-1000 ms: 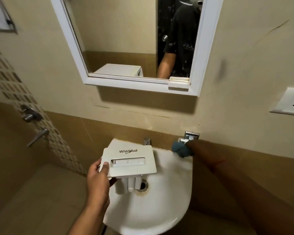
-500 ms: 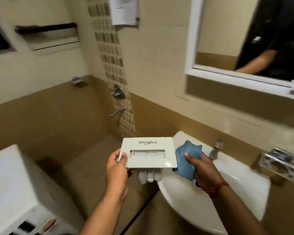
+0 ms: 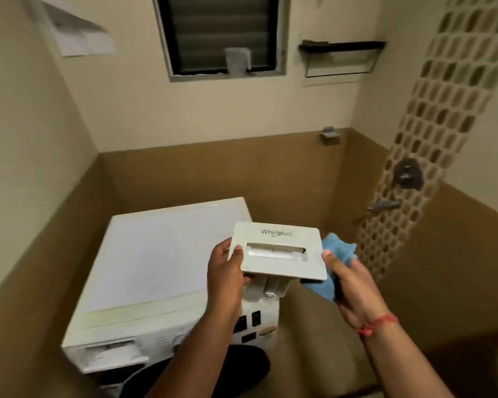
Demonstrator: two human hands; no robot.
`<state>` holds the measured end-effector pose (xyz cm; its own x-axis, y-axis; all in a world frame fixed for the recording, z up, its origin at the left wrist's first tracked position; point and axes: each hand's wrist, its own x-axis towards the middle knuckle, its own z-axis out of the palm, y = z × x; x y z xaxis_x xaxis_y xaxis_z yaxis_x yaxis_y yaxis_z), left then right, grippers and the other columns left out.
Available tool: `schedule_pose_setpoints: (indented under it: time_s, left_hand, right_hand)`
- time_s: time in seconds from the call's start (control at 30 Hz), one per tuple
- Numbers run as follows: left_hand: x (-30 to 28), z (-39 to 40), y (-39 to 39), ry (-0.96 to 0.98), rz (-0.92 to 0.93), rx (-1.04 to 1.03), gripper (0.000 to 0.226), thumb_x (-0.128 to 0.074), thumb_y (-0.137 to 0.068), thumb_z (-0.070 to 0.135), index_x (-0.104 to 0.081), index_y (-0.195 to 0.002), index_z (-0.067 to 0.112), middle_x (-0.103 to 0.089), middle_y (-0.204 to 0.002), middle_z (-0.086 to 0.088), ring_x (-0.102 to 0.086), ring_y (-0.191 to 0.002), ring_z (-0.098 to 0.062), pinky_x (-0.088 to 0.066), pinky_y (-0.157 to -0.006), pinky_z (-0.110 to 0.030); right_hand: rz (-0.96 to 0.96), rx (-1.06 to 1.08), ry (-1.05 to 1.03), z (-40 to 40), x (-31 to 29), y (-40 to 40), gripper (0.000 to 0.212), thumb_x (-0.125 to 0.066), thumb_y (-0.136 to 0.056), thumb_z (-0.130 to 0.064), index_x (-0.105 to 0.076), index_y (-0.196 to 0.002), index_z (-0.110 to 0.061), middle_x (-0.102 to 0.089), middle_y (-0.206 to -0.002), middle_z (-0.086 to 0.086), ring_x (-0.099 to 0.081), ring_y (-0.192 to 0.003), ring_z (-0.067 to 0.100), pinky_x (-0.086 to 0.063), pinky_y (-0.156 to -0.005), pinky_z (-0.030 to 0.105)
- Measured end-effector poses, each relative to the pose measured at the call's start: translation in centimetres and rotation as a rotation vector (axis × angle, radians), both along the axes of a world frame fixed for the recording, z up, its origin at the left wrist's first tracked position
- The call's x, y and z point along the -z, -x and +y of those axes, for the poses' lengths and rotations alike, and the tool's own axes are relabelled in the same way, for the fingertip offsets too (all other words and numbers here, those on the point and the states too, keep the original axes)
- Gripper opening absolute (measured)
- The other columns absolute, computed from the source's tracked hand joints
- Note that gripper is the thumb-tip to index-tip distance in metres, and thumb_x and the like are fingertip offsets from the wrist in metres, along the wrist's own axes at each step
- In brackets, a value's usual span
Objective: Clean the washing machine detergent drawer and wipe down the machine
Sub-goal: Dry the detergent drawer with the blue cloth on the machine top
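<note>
— While the drawer was out of the machine, who had hold of it?

— Both hands did. The left hand (image 3: 226, 275) gripped the detergent drawer (image 3: 279, 251) at its left edge, thumb curled over the white front panel and fingers tucked beneath. The right hand (image 3: 354, 285) was at the panel's right edge, thumb tip against it, and the same hand pinched a blue cloth (image 3: 337, 254) that bunched out behind and below the panel.

— Where was the drawer relative to the machine?

— It was held in the air above the front right corner of the washing machine (image 3: 167, 262), panel facing up with the Whirlpool lettering readable and the tray body hanging underneath.

— And the slot it belongs in?

— The drawer slot (image 3: 112, 354) sat at the left of the machine's front, well apart from the drawer. It was blurred, so I could not tell what was inside.

— Anything on the wrist?

— A red thread (image 3: 377, 324) circled the right wrist.

— What else was around?

— A dark louvred window (image 3: 222, 35) was set high in the back wall, a shelf (image 3: 341, 57) to its right, and a wall tap (image 3: 385, 205) on the mosaic strip at the right.
</note>
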<state>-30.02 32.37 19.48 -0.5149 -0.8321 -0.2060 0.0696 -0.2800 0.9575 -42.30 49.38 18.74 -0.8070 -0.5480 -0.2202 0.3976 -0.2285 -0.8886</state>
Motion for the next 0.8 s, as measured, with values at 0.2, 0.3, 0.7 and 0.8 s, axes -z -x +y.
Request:
schedule_pose_setpoints:
  time_s: [0.2,0.3,0.7,0.8]
  left_hand:
    - [0.7,-9.6,-4.9,-0.03,-0.02,-0.233,0.019,-0.054,-0.099,0.018,-0.059,-0.104,0.036,-0.065,-0.116,0.004,-0.064,-0.104,-0.02,-0.057,-0.086,-0.052]
    - [1.4,-13.0,-6.3,-0.056,-0.034,-0.317,0.024,-0.055,-0.098,0.019,-0.057,-0.119,0.03,-0.061,-0.118,0.002,-0.06,-0.106,-0.02,-0.058,-0.085,-0.05]
    - [2.9,-19.6,-8.1,-0.09,-0.023,-0.443,0.026,-0.048,-0.103,0.016,-0.053,-0.128,0.022,-0.061,-0.12,0.002,-0.063,-0.107,-0.017,-0.056,-0.09,-0.048]
    - [3.2,-20.6,-8.6,-0.036,-0.055,-0.37,0.028,-0.053,-0.101,0.024,-0.053,-0.129,0.022,-0.06,-0.126,0.0,-0.063,-0.111,-0.016,-0.055,-0.093,-0.046]
  right_hand:
    - [0.047,-0.165,-0.049,-12.7,0.2,-2.7,0.03,-0.061,-0.093,-0.009,-0.059,-0.124,-0.007,-0.07,-0.116,0.016,-0.067,-0.107,0.034,-0.047,-0.1,0.057]
    - [0.047,-0.25,-0.038,-17.6,1.0,-2.9,0.031,-0.061,-0.094,-0.008,-0.059,-0.124,-0.011,-0.07,-0.117,0.014,-0.067,-0.108,0.033,-0.048,-0.098,0.059]
    - [0.047,-0.419,-0.046,-28.5,2.6,-2.6,0.03,-0.061,-0.093,-0.007,-0.059,-0.119,-0.021,-0.07,-0.114,0.006,-0.068,-0.101,0.028,-0.06,-0.073,0.048]
    - [0.046,-0.366,-0.046,-30.1,2.5,-3.0,0.028,-0.059,-0.095,-0.008,-0.058,-0.119,-0.021,-0.069,-0.112,0.003,-0.067,-0.1,0.022,-0.059,-0.066,0.036]
